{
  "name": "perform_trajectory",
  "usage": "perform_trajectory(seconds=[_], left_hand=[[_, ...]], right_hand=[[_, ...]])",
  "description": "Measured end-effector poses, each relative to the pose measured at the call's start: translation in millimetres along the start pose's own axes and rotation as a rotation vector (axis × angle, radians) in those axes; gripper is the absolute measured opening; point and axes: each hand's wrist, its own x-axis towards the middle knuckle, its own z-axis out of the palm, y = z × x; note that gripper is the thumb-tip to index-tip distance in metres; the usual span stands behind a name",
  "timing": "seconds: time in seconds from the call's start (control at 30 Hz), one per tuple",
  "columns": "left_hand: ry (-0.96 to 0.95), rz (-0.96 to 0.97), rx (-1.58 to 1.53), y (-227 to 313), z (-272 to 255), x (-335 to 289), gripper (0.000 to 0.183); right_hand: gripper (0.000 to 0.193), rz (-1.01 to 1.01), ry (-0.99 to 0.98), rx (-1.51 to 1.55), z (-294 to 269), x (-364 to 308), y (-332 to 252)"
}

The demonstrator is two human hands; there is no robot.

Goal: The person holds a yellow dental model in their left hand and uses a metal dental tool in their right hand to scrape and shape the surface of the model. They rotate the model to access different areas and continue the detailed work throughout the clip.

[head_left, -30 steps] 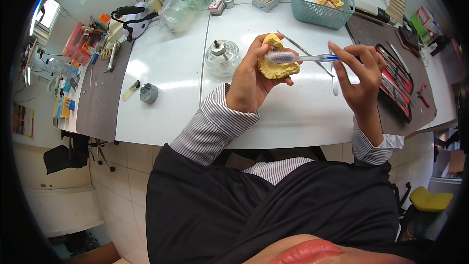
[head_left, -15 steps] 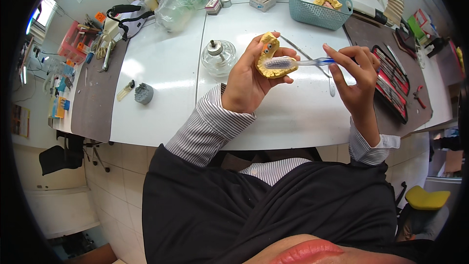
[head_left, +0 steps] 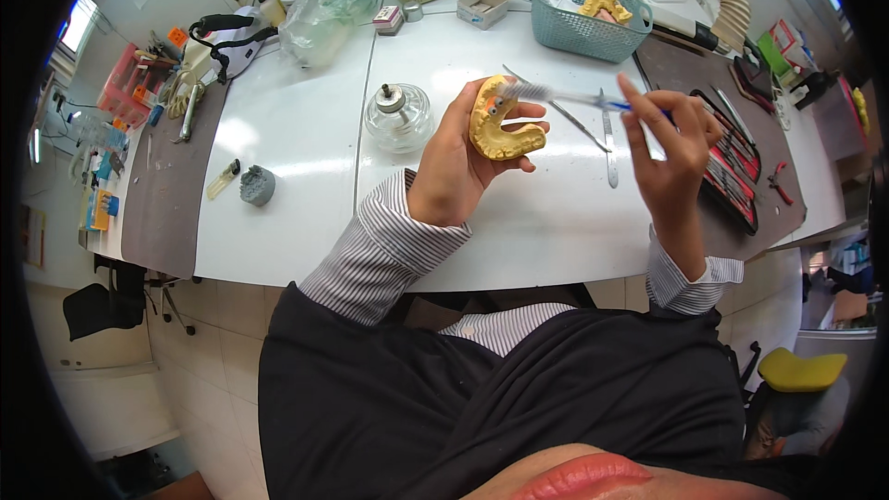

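Note:
In my left hand (head_left: 451, 167) rests a yellow plaster dental model (head_left: 500, 141), horseshoe-shaped, its fingers wrapped behind it. A patch of orange-pink material with small metallic round parts shows on the model's upper left. My right hand (head_left: 674, 134) pinches the handle of a toothbrush (head_left: 579, 100), which is smeared by motion. The brush's white bristle head lies at the model's upper end; I cannot tell whether it touches. Behind the hands, a thin metal instrument (head_left: 579, 127) and a metal spatula-like tool (head_left: 611, 162) lie on the white table.
A glass spirit burner (head_left: 398, 120) stands left of my left hand. Farther left are a grey cup-shaped lump (head_left: 257, 186) and a small vial (head_left: 223, 181). At the back sits a teal basket (head_left: 583, 37) with another model. A red-lined tool case (head_left: 732, 176) lies right.
The toothbrush has gone from the model's lower part to its upper end, lifting with my right hand. The whole view has shifted slightly; the model remains in my left hand.

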Motion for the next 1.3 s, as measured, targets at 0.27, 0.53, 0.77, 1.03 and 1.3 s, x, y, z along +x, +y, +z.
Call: perform_trajectory(seconds=[0.27,0.53,0.77,1.03,1.3], left_hand=[[0.035,-0.019,0.014,-1,6,1,0.054],[0.069,0.0,0.12,-5,4,3,0.053],[0.057,0.005,0.267,-5,0,-4,0.069],[0.079,0.013,0.262,-6,1,-3,0.068],[0.203,0.027,0.406,-2,12,0,0.046]], right_hand=[[0.034,-0.021,-0.055,0.04,4,-2,-2],[0.032,-0.016,-0.12,0.093,10,-5,1],[0.028,0.002,-0.083,0.055,12,-8,0],[0.028,0.078,-0.078,0.082,11,-5,8],[0.029,0.079,-0.062,0.152,8,-7,7]])
